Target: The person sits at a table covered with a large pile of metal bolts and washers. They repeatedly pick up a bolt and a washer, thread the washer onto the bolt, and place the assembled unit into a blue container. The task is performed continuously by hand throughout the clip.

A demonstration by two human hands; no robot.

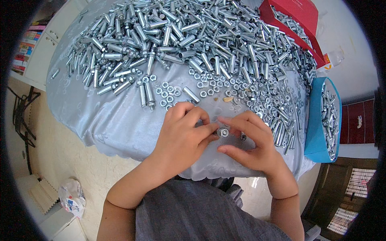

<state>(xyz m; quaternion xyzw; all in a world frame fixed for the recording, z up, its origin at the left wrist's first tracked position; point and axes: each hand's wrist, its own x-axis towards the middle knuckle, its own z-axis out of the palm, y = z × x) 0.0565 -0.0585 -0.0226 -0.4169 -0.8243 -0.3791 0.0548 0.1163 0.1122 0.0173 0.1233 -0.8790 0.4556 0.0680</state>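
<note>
My left hand (181,127) is closed on a metal sleeve anchor bolt (223,132), its nut end turned toward me and most of its length hidden by the fingers. My right hand (257,146) is open, thumb and fingers spread on either side of that nut end. Another small metal piece (243,137) shows beneath the right fingers; whether it is held or lies on the cloth I cannot tell. Beyond my left fingers lie loose hex nuts (170,88) and a single metal sleeve (191,94). Two assembled anchors (149,94) lie just left of them.
A large heap of sleeves and bolts (161,38) covers the far part of the silvery tablecloth (116,124). Thin bolts (281,128) lie right of my right hand. A red box (307,18) and a blue box (315,124), both holding metal parts, stand along the right side.
</note>
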